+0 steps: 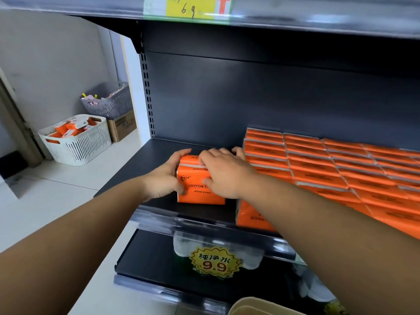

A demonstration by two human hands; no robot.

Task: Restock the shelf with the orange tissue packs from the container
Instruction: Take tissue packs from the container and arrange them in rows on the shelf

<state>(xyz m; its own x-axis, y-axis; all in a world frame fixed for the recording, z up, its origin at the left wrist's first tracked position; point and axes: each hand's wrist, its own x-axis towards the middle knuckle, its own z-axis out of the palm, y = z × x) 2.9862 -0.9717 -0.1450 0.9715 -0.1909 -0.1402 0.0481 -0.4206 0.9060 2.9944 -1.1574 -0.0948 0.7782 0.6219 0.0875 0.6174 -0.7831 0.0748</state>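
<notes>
Orange tissue pack (200,189) upright on dark shelf (145,160), near the front lip. Left hand (164,178) grips its 9 o'clock edge, right hand (225,172) clamps its top and 3 o'clock edge. Stocked orange rows (341,171) just beside at 3 o'clock. Bare deck from 9 to 12. White basket (86,144) on the floor at 10 o'clock, well apart.

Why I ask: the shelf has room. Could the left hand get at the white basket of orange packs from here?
Probably not. The left hand grips an orange tissue pack on the shelf; the white basket stands on the floor beyond the shelf's left end. Nothing blocks it, but it looks too far.
</notes>
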